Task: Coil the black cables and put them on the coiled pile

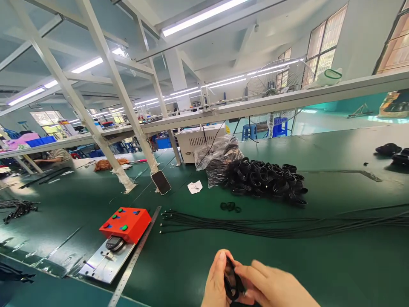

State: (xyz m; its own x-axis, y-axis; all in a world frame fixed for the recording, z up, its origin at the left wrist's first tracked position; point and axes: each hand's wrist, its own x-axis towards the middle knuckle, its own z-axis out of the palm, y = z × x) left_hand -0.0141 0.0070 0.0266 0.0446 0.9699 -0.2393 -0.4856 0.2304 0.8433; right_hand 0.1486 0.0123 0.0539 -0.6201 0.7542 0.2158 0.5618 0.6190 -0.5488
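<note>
The left hand (217, 279) and right hand (271, 285) are clamping a black rubber ring (231, 279) between their fingers, keeping it raised over the green bench mat (179, 273), clear of the laid-out black cables (281, 224).

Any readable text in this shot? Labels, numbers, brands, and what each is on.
Black digital gauge display: too small to read.
Long steel ruler: markings too blurred to read.
Small white paper slip: marks too small to read.
Red box with coloured buttons: no legible text.
White vented metal cabinet: no legible text.
No other text can be read.
</note>
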